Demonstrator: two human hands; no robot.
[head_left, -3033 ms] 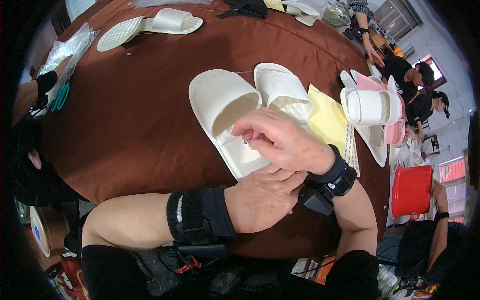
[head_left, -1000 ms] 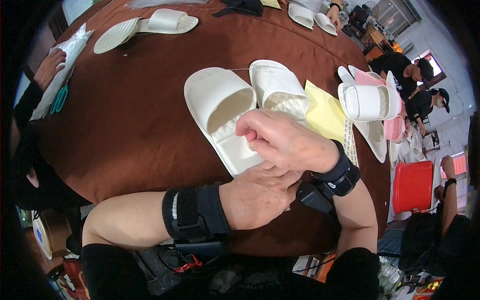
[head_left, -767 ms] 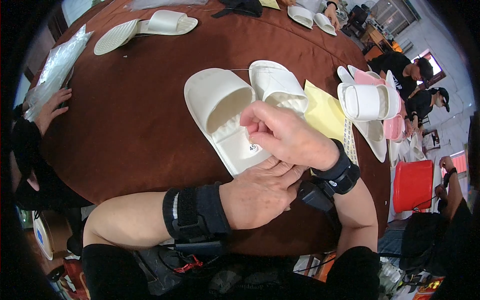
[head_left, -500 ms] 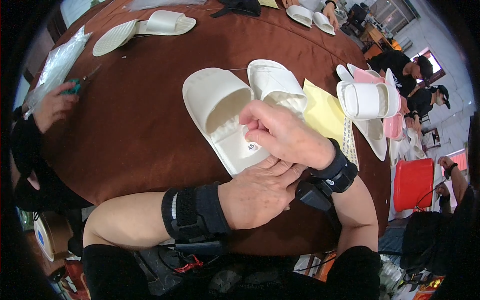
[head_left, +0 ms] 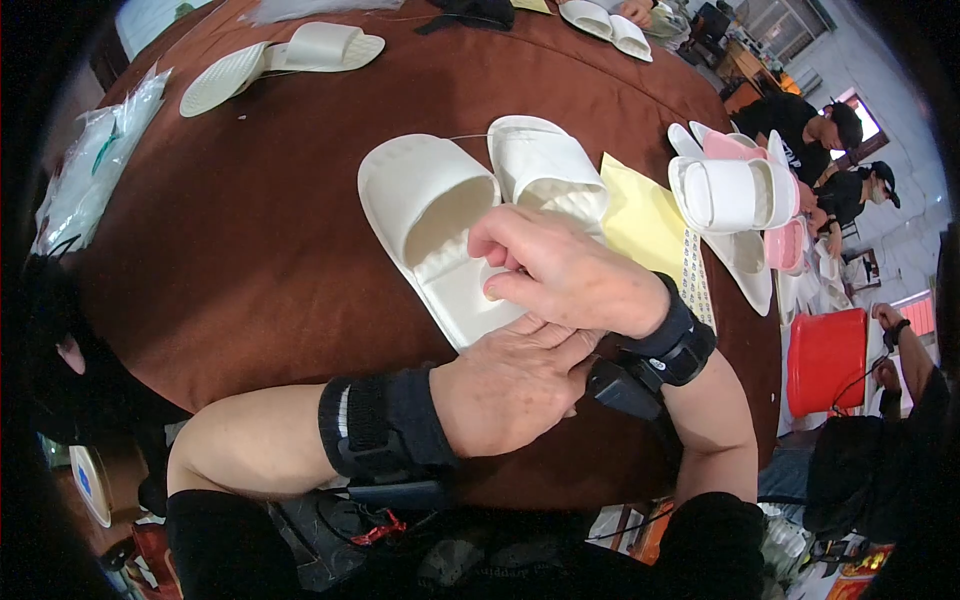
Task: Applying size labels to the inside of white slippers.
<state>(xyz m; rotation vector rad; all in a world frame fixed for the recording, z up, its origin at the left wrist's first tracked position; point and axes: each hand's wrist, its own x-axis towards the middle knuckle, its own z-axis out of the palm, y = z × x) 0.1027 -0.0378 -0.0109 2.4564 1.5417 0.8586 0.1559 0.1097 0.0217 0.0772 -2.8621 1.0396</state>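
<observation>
I see right hand [head_left: 570,275] fingers pinched on white slipper [head_left: 440,235] heel | long axis runs away from fingertips | left hand [head_left: 510,385] flat beneath, supporting

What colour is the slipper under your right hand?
Plain cream-white, no pattern. The head view shows the slipper best, with the right hand pressing on its heel end.

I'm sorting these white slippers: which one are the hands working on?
The nearer, left slipper of the middle pair: the right hand presses its heel; its partner lies untouched.
</observation>
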